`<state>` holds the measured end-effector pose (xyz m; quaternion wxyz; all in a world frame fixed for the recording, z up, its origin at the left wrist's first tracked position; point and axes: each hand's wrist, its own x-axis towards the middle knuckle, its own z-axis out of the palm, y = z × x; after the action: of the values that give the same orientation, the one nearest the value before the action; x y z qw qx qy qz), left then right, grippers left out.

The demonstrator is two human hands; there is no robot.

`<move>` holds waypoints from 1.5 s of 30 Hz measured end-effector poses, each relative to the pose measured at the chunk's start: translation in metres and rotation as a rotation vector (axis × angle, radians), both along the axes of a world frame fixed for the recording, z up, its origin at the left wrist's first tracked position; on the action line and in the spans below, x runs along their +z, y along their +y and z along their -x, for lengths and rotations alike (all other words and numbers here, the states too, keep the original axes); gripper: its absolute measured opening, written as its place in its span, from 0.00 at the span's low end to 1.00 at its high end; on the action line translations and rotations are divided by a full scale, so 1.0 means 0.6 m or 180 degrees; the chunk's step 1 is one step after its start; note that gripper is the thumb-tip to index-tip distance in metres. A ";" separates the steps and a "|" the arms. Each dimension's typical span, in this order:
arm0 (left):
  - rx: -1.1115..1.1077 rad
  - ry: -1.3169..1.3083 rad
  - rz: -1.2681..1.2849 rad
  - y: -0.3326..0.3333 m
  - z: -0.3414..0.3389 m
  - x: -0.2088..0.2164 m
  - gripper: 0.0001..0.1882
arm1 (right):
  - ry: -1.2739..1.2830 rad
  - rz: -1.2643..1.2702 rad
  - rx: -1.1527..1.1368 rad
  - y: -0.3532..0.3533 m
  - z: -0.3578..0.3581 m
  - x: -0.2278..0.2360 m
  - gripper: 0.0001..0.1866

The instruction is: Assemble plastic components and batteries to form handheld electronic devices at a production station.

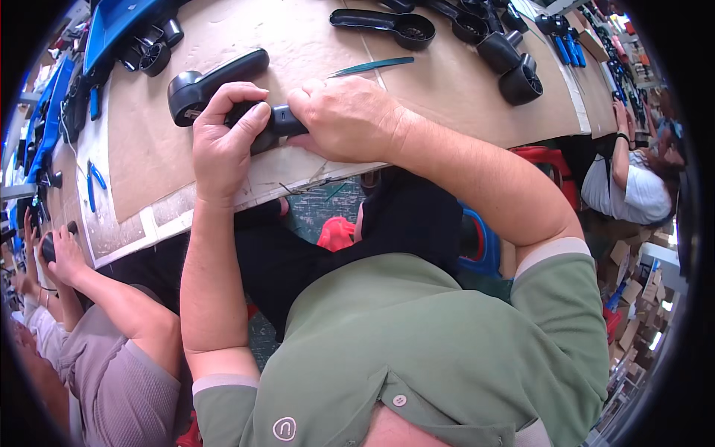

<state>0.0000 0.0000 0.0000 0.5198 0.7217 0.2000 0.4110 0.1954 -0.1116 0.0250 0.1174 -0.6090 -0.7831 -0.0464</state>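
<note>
Both my hands are closed on one black plastic part near the table's front edge. My left hand pinches its left end between thumb and fingers. Wrapped round its right end is my right hand, which hides that end. Just beyond my left hand lies another black plastic housing with a rounded head and a long handle. A slim, pointed green tool, apparently tweezers, rests on the table beyond my right hand.
Brown paper covers the table. Black housings lie at the back, a round-ended part at right. Blue-handled pliers lie at left, below a blue bin. Co-workers sit left and right.
</note>
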 end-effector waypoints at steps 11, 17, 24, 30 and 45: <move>-0.0097 0.0182 0.0483 0.000 0.000 0.020 0.05 | -0.0092 0.0200 0.0069 0.000 0.002 0.022 0.19; 0.0034 0.1009 0.0194 0.000 -0.003 0.073 0.06 | -0.0061 0.0213 0.0058 0.001 0.006 0.026 0.15; 0.0990 0.1733 -0.0342 -0.012 -0.043 0.066 0.09 | -0.0340 0.0285 -0.0026 0.001 0.010 0.036 0.14; 0.0944 0.1483 -0.0017 -0.001 -0.040 0.047 0.11 | -0.0284 0.0229 0.0063 0.007 0.015 0.033 0.08; 0.0837 0.0851 0.0497 0.017 -0.029 0.037 0.11 | -0.0062 0.0442 0.0098 0.018 0.021 0.066 0.06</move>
<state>0.0173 0.0100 0.0225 0.4849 0.6950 0.3910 0.3592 0.1829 -0.1008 0.0647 0.0679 -0.6031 -0.7948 0.0039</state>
